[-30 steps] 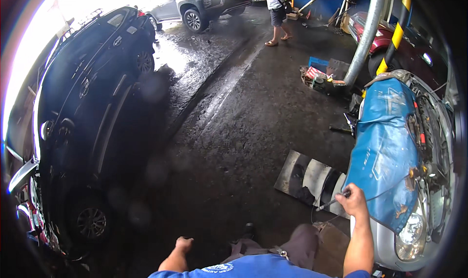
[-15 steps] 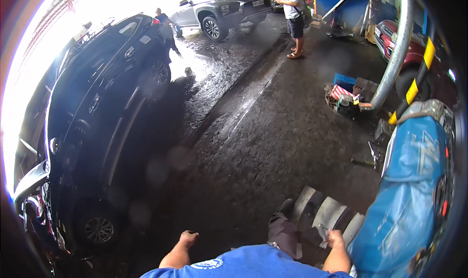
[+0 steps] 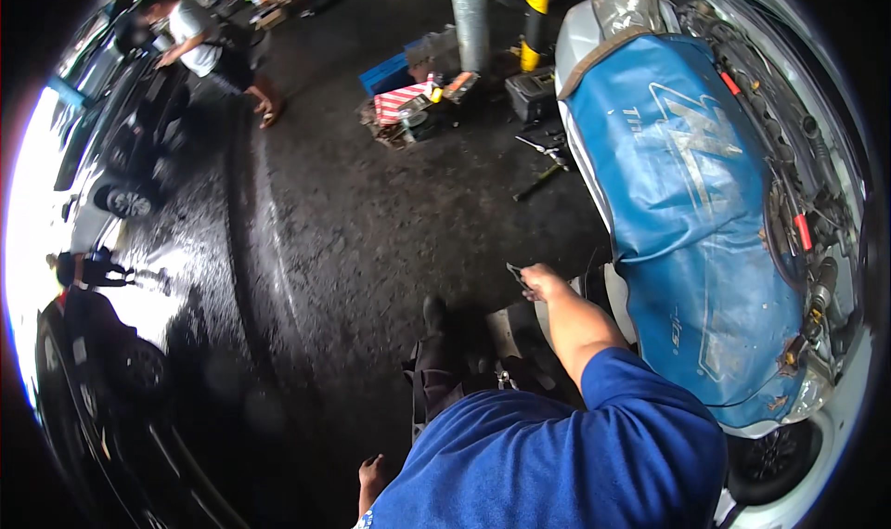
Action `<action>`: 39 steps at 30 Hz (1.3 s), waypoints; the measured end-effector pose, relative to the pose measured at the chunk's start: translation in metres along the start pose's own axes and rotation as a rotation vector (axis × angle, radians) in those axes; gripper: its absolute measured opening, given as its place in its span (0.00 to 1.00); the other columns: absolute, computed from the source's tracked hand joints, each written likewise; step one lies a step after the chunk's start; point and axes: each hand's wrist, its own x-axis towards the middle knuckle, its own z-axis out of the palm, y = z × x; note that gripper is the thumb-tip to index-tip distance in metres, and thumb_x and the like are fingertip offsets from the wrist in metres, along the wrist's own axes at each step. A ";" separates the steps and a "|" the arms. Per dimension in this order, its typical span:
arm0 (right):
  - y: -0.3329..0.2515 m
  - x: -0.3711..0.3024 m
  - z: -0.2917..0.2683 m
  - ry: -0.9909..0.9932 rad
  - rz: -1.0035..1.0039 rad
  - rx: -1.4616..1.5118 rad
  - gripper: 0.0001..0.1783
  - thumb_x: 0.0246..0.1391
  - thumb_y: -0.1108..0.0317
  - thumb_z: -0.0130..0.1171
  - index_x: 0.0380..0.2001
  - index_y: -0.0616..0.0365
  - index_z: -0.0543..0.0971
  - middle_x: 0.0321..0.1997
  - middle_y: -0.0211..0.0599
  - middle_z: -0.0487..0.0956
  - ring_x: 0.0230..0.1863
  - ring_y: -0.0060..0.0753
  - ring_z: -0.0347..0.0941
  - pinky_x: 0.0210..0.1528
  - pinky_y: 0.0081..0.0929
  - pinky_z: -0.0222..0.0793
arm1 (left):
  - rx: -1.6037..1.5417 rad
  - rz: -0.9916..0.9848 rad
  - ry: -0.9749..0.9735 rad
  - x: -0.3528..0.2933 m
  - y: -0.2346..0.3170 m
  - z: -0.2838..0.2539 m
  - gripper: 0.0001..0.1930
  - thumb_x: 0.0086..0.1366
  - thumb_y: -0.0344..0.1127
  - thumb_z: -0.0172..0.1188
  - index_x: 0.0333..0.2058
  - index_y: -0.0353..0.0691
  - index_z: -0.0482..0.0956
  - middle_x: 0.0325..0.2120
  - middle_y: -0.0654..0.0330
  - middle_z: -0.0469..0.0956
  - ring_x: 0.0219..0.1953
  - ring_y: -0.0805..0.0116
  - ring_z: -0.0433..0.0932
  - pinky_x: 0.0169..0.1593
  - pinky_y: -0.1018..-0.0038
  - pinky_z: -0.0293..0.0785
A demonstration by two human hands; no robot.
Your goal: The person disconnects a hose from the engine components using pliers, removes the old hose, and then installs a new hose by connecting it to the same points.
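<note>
At the bottom edge of the frame, the left hand hung low by the shirt; whether its fingers were apart or curled together could not be told. Near the centre, the right hand was clamped on a thin grey object, too small to identify, its long axis pointing toward the upper left. The right hand was far nearer than the left to the blue cover, which lay to its right, running lengthwise from top to bottom of the frame over the car. A pale-and-dark banded board lay below the right hand. Farther up, beside a black case, sat a striped carton against a blue bin; their contents could not be made out.
</note>
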 end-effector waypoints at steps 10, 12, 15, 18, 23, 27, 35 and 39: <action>-0.119 0.219 0.090 0.202 0.248 0.045 0.09 0.60 0.60 0.48 0.28 0.50 0.72 0.21 0.30 0.70 0.18 0.35 0.71 0.23 0.37 0.71 | 0.490 0.127 -0.069 0.281 0.174 -0.151 0.27 0.58 0.43 0.63 0.51 0.28 0.73 0.43 0.49 0.79 0.46 0.60 0.77 0.48 0.70 0.73; -0.149 0.263 0.097 0.236 0.259 0.174 0.09 0.60 0.59 0.47 0.30 0.49 0.72 0.24 0.31 0.70 0.20 0.36 0.69 0.25 0.38 0.71 | 0.212 0.024 -0.036 0.324 0.224 -0.183 0.27 0.58 0.42 0.64 0.51 0.29 0.73 0.43 0.50 0.79 0.45 0.60 0.77 0.48 0.69 0.73; -0.201 0.318 0.096 0.309 0.246 0.305 0.08 0.60 0.59 0.47 0.33 0.49 0.71 0.28 0.33 0.70 0.24 0.36 0.69 0.28 0.39 0.70 | 0.083 0.063 0.079 0.371 0.306 -0.231 0.24 0.58 0.38 0.64 0.50 0.30 0.73 0.42 0.51 0.79 0.43 0.62 0.77 0.47 0.70 0.73; -0.276 0.354 0.080 0.454 0.172 0.399 0.11 0.60 0.58 0.47 0.38 0.51 0.72 0.31 0.33 0.71 0.26 0.35 0.69 0.29 0.40 0.71 | -0.123 0.008 0.094 0.403 0.378 -0.273 0.21 0.58 0.34 0.64 0.48 0.30 0.74 0.41 0.52 0.79 0.42 0.63 0.77 0.47 0.70 0.73; -0.399 0.360 0.042 0.660 -0.047 0.641 0.15 0.60 0.56 0.51 0.44 0.54 0.74 0.35 0.32 0.72 0.28 0.33 0.68 0.34 0.42 0.72 | 0.013 0.271 0.015 0.444 0.456 -0.301 0.19 0.60 0.33 0.62 0.49 0.31 0.74 0.34 0.55 0.80 0.29 0.68 0.77 0.32 0.72 0.74; -0.366 0.328 0.037 0.654 -0.298 -0.784 0.17 0.61 0.56 0.46 0.41 0.56 0.77 0.37 0.45 0.78 0.39 0.49 0.74 0.45 0.45 0.70 | -0.001 0.270 -0.140 0.472 0.497 -0.294 0.20 0.60 0.34 0.62 0.51 0.36 0.74 0.30 0.57 0.79 0.22 0.72 0.74 0.23 0.74 0.71; 0.041 0.121 0.096 0.281 -0.151 -1.187 0.23 0.56 0.51 0.50 0.41 0.60 0.79 0.42 0.48 0.79 0.44 0.52 0.75 0.48 0.47 0.68 | 1.151 1.125 -0.211 0.508 0.550 -0.230 0.25 0.62 0.48 0.58 0.55 0.42 0.72 0.43 0.51 0.79 0.44 0.61 0.79 0.45 0.69 0.75; 0.184 -0.025 0.111 0.388 0.454 -0.164 0.17 0.61 0.62 0.49 0.53 0.48 0.73 0.52 0.36 0.73 0.48 0.35 0.68 0.50 0.42 0.67 | 0.790 0.466 -0.340 0.477 0.566 -0.206 0.22 0.65 0.45 0.50 0.55 0.43 0.71 0.56 0.49 0.71 0.56 0.54 0.72 0.56 0.66 0.70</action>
